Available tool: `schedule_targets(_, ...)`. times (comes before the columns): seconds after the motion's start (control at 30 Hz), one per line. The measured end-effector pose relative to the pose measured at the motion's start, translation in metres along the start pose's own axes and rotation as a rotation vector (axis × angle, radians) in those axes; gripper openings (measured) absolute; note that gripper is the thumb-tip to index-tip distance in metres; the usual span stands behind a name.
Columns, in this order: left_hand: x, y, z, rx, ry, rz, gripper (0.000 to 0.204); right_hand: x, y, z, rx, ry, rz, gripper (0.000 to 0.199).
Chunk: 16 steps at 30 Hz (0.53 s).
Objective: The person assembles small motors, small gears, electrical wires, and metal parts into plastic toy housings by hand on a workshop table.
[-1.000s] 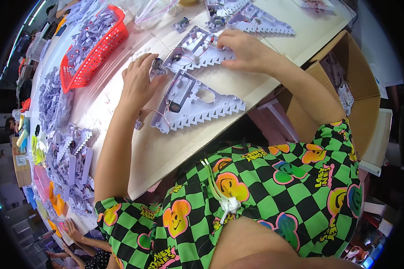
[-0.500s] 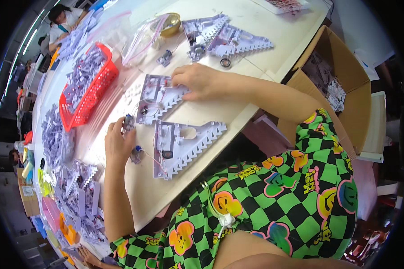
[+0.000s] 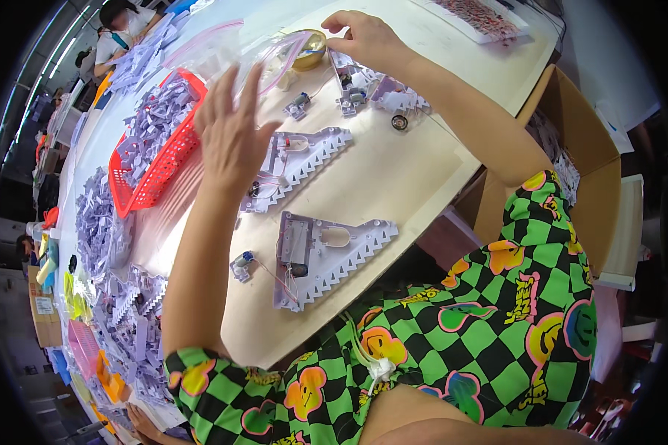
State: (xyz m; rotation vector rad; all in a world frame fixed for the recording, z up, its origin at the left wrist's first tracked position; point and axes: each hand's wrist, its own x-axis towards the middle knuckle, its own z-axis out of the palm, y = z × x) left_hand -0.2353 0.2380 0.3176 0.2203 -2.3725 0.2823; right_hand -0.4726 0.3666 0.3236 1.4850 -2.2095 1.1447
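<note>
My left hand point(image 3: 230, 133) is raised with its fingers spread, holding nothing, between the red basket and a pale lilac toothed plastic housing point(image 3: 304, 159). My right hand point(image 3: 367, 41) reaches over the far lilac housings point(image 3: 356, 78), thumb and forefinger curled but apart at a housing's upper corner. Whether it touches the housing I cannot tell. Closest to me lies another toothed housing point(image 3: 338, 256) with an oval opening and thin wires. Left of it a small motor unit point(image 3: 243, 265) hangs on its wires. A second motor unit point(image 3: 297, 106) lies near the far housings.
A red perforated basket point(image 3: 156, 174) is heaped with small lilac parts. More parts point(image 3: 100, 222) are piled on the left. Clear plastic bags point(image 3: 274, 55) and a gold bowl point(image 3: 309, 52) lie at the back, beside a black ring point(image 3: 399, 122). An open cardboard box point(image 3: 590, 178) stands at right.
My right hand has moved from the middle housing to the far housings. My left hand has let go of the small motor unit and lifted away, fingers spread. The view has shifted slightly.
</note>
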Motion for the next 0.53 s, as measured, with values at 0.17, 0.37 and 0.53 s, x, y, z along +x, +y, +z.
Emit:
schedule_targets(0.17,0.058,-0.052,0.051,0.051,-0.309,-0.166,0.070,0.019,-0.019,0.015,-0.007,-0.186,0.005,0.034)
schedule_targets(0.37,0.095,-0.124,0.068,-0.188,-0.207,-0.453,0.057,0.059,-0.045,0.067,-0.012,-0.277,-0.324,0.042)
schedule_targets(0.53,0.095,-0.105,0.065,-0.131,-0.125,-0.276,0.072,0.093,-0.046,0.110,-0.331,-0.500,-0.274,0.051)
